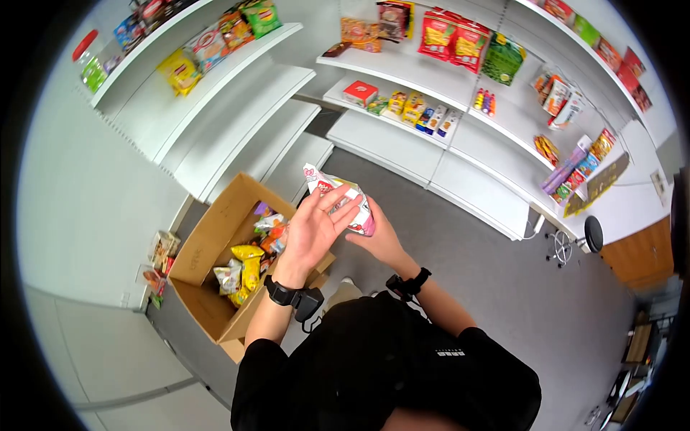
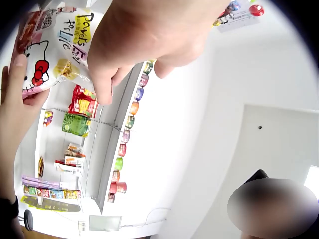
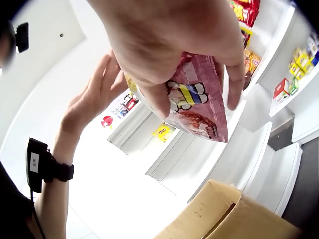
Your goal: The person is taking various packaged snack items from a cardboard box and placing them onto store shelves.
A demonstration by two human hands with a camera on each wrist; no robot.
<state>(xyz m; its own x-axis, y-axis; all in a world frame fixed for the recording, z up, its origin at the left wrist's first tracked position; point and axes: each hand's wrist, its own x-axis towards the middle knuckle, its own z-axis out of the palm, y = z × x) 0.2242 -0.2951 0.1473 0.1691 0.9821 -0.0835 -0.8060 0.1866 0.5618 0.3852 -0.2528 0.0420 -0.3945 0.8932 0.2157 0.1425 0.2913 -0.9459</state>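
Observation:
A white and pink snack bag [image 1: 364, 217] with a cartoon cat print is held up in front of the body. The right hand [image 1: 381, 237] grips it from the side; in the right wrist view, thumb and fingers of this hand [image 3: 184, 55] hold the pink end of the bag [image 3: 197, 102]. The left hand [image 1: 314, 230] is against or just over the bag's near face, fingers extended. In the left wrist view the left hand [image 2: 144, 40] overlaps the edge of the bag [image 2: 55, 55]; whether it touches is unclear.
An open cardboard box [image 1: 208, 248] with several snack bags stands on the floor at the left. White shelves [image 1: 388, 144] run along the walls, carrying bags, a red box [image 1: 360, 92] and small packets. A black round object [image 1: 593, 233] stands at the right.

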